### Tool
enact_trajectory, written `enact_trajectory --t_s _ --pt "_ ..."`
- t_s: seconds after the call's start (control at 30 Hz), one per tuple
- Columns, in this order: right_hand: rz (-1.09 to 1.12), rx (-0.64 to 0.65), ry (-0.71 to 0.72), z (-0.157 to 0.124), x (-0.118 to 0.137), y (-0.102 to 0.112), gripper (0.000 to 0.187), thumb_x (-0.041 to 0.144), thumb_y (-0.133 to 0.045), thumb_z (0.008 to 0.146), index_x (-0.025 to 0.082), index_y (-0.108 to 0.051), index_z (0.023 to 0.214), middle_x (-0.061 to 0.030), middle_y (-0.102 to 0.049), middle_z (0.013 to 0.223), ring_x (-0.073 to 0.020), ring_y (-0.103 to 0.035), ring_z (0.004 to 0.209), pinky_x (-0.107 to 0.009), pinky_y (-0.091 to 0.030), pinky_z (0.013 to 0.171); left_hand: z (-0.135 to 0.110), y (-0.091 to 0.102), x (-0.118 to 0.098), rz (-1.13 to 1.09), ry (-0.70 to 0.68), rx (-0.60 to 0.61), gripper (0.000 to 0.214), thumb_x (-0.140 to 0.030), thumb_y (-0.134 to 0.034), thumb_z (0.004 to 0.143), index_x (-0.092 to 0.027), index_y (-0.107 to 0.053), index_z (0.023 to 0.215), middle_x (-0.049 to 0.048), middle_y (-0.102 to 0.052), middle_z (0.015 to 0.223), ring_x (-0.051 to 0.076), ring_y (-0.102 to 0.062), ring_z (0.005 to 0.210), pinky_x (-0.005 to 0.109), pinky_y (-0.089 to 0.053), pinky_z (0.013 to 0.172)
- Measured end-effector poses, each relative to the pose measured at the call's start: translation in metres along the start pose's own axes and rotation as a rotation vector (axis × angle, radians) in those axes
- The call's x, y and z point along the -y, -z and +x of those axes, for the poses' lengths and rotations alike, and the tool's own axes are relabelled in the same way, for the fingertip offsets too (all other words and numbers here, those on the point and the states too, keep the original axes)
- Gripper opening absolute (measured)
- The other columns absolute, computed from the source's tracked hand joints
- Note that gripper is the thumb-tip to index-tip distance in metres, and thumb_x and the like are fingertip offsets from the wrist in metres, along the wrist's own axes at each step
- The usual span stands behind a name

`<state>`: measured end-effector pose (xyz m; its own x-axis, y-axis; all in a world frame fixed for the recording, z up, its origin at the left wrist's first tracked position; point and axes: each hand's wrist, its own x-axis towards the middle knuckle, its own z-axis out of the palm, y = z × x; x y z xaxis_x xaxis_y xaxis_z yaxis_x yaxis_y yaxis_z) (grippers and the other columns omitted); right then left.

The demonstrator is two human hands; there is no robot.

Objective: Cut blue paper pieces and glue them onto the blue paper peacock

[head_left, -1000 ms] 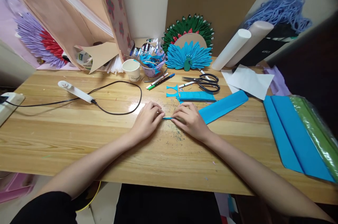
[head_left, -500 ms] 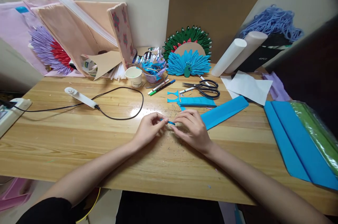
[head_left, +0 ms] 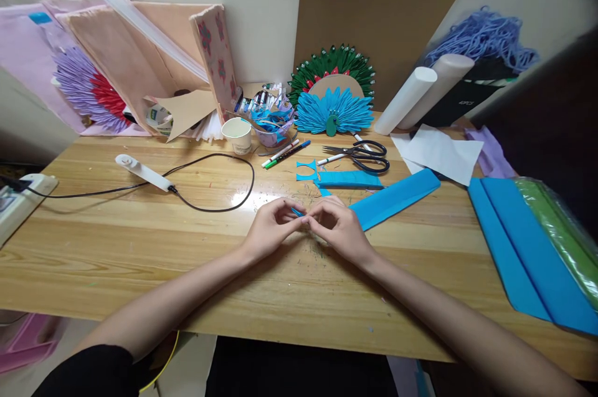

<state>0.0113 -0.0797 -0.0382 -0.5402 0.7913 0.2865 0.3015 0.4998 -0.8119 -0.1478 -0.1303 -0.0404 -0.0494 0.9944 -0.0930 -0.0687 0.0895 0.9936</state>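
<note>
My left hand (head_left: pixel 271 225) and my right hand (head_left: pixel 339 227) meet over the middle of the table, thumbs and fingertips pinched close together. Between them is a small piece of blue paper (head_left: pixel 297 212), narrow and mostly hidden by the fingers. Both hands appear closed on it. Just beyond my right hand lies a long folded blue paper strip (head_left: pixel 397 197), and behind that a shorter blue paper roll (head_left: pixel 349 180). A cut blue scrap (head_left: pixel 306 171) with a rounded gap lies beside the roll.
Black-handled scissors (head_left: pixel 359 154) and several markers (head_left: pixel 287 155) lie behind the hands. A white glue gun (head_left: pixel 142 172) with a looped cord is at left, near a paper cup (head_left: pixel 237 135). A blue paper peacock (head_left: pixel 331 113) stands at the back; blue sheets (head_left: pixel 518 253) lie at right.
My hands have drawn closer together, and their fingertips now touch. Less of the blue paper piece shows, and it has shifted slightly up between the fingers.
</note>
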Motion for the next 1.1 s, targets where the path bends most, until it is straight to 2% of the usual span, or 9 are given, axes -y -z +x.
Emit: enact_trajectory --t_s 0.13,0.3,0.5,0.73,1.1 --pt "0.007 -0.037 -0.042 -0.0019 -0.0006 -0.0020 0.013 0.022 -0.059 0.079 0.021 -0.057 0.067 -0.0024 -0.060 0.070 -0.0203 -0.055 0.078 -0.034 -0.045 0.069 0.0023 -0.0015 0.0028 -0.026 0.040 -0.048 0.025 -0.031 -0.073 0.066 -0.013 -0.061 0.079 0.0044 -0.065 0.079 0.014 -0.063 0.071 0.030 -0.053 0.071" --pt "0.020 -0.062 -0.099 -0.0039 -0.0033 -0.0035 0.012 0.023 -0.059 0.079 0.020 -0.056 0.067 -0.0021 -0.058 0.072 -0.0181 -0.054 0.073 -0.031 -0.044 0.065 0.0031 -0.0014 0.0034 -0.018 0.073 -0.068 0.027 -0.029 -0.074 0.064 -0.013 -0.061 0.081 0.0049 -0.065 0.083 0.013 -0.062 0.070 0.028 -0.051 0.069" --pt "0.034 -0.107 -0.132 -0.0035 -0.0062 -0.0027 0.011 0.023 -0.058 0.079 0.020 -0.056 0.068 -0.0029 -0.060 0.074 -0.0192 -0.055 0.077 -0.032 -0.043 0.066 0.0047 -0.0013 0.0042 -0.064 0.106 -0.081 0.026 -0.026 -0.075 0.062 -0.013 -0.058 0.077 0.0017 -0.063 0.072 0.012 -0.061 0.067 0.026 -0.049 0.067" --pt "0.069 -0.078 -0.157 -0.0037 -0.0058 -0.0033 0.012 0.023 -0.057 0.079 0.020 -0.055 0.068 -0.0025 -0.059 0.075 -0.0186 -0.055 0.077 -0.031 -0.042 0.068 0.0028 -0.0020 0.0024 -0.030 0.066 0.004 0.022 -0.030 -0.071 0.067 -0.013 -0.059 0.074 0.0030 -0.063 0.076 0.013 -0.059 0.071 0.028 -0.048 0.071" --pt "0.130 -0.106 -0.215 -0.0051 -0.0068 -0.0036 0.014 0.029 -0.054 0.081 0.019 -0.054 0.071 -0.0024 -0.057 0.075 -0.0178 -0.054 0.076 -0.030 -0.041 0.068 0.0031 -0.0013 0.0030 0.014 0.019 0.022 0.021 -0.031 -0.068 0.071 -0.013 -0.057 0.071 0.0003 -0.058 0.069 0.010 -0.054 0.064 0.023 -0.043 0.063"
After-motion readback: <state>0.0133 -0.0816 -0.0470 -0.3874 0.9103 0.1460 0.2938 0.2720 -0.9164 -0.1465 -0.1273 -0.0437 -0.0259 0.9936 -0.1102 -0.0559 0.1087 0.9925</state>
